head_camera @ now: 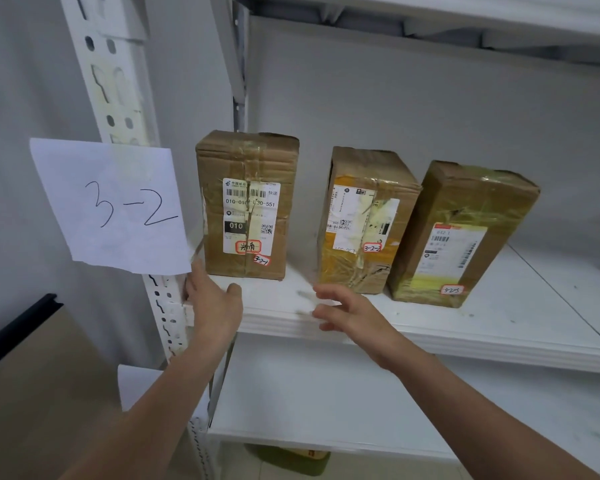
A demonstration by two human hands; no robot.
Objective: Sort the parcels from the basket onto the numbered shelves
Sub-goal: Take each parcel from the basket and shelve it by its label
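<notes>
Three taped cardboard parcels stand upright in a row on the white shelf (pixel 499 327). The left parcel (pixel 246 202) bears a small tag reading 3-2-1, the middle parcel (pixel 364 220) a tag 3-2-2, the right parcel (pixel 461 233) a tag 3-2-3. A paper sign (pixel 111 206) reading "3-2" hangs on the shelf's left upright. My left hand (pixel 212 303) is at the shelf's front left corner, just below the left parcel, fingers relaxed and empty. My right hand (pixel 347 313) hovers at the shelf's front edge before the middle parcel, fingers spread, holding nothing.
A lower white shelf (pixel 326 410) lies beneath. The perforated white upright (pixel 115 81) rises at left. A brown panel with a dark edge (pixel 32 375) stands lower left. A yellow-green object (pixel 291 459) shows on the floor under the shelves. The shelf to the right of the parcels is bare.
</notes>
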